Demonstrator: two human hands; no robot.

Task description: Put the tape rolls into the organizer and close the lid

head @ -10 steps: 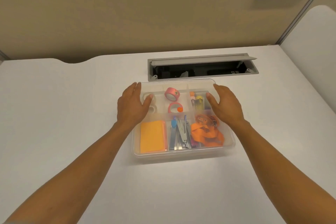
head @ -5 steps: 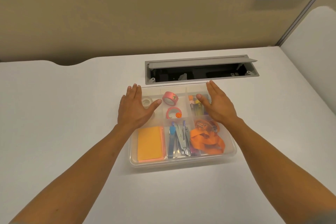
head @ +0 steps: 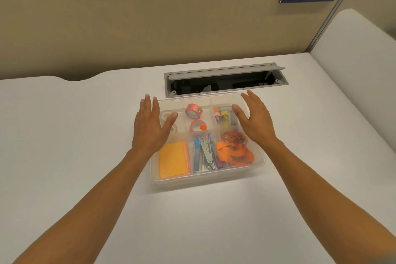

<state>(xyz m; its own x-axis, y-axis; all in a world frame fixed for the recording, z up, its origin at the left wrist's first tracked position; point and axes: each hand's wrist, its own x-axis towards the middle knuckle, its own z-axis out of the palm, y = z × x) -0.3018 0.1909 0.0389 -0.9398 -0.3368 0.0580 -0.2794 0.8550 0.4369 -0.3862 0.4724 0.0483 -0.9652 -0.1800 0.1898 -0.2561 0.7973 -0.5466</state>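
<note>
Fingers spread flat, both hands point(head: 150, 128) point(head: 256, 120) atop organizer point(head: 205, 176); lid seemingly shut; cable hatch point(head: 225, 80) behind.

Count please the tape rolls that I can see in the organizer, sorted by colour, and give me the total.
Pink tape rolls: 2, one behind the other in the middle back compartment.
Clear tape rolls: 2, one and a second, both partly hidden by the left hand.
Total: 4 tape rolls, all inside the organizer.
</note>
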